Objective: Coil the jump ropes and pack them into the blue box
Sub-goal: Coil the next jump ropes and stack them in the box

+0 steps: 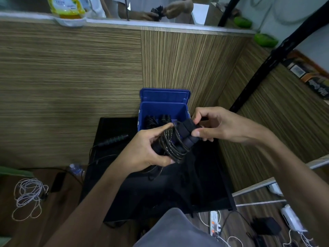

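1. Black foam handles (185,134) sit bundled with the coiled jump rope (170,147), held in the air just in front of the blue box (163,108); box is open, lid propped up behind it, and dark coils already lie inside.
2. Left hand (147,150): grip wrapped round the loops, thumb over the top; right hand (219,125): grip pinching the handle end, fingertips curled on the foam.
3. Judgement: coil looks close to done; next comes securing the handles, then the drop into the box.
4. Risk: loops spring open if the left grip slackens before the handles are tucked; a loose tail hangs below the coil and could snag on the box rim.
5. Risk: box is part full; a fat coil may not seat, or may ride on the others.
6. Second rope handle (114,139) lies on the black counter (204,189), well apart to the left; not yet coiled.
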